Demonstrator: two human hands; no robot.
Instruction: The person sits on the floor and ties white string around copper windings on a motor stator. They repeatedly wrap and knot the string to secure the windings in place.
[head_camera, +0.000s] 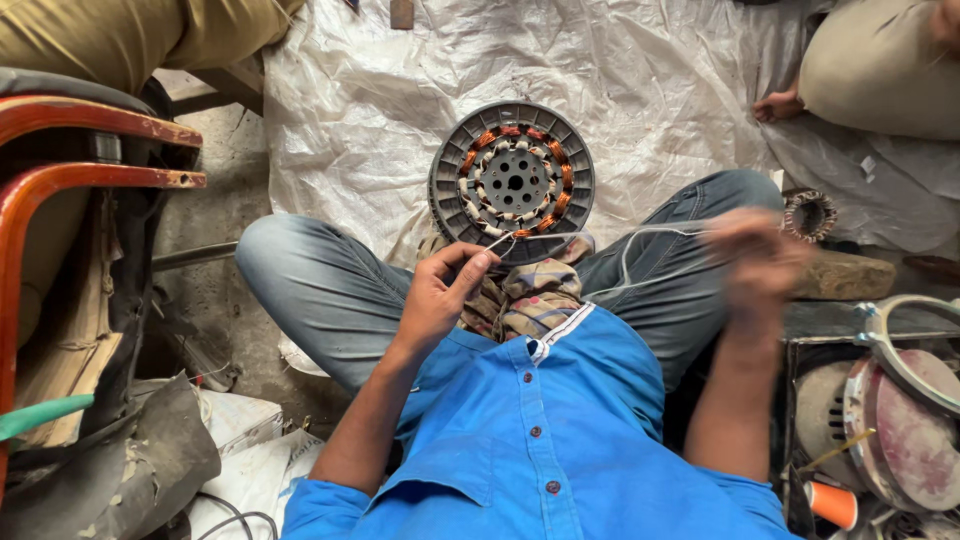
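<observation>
A round grey motor stator (512, 182) with copper windings lies on white plastic sheeting in front of my crossed legs. My left hand (440, 292) pinches a thin white thread (640, 236) near the stator's lower edge. The thread runs right to my right hand (760, 262), which is blurred with motion and raised over my right knee, its fingers closed on the thread. A patterned cloth (525, 295) rests in my lap.
A red metal chair frame (90, 150) stands at left. White sheeting (620, 70) covers the floor. Another person's foot (780, 105) and leg are at top right. A smaller wound stator (808, 214) and motor housings (890, 420) sit at right.
</observation>
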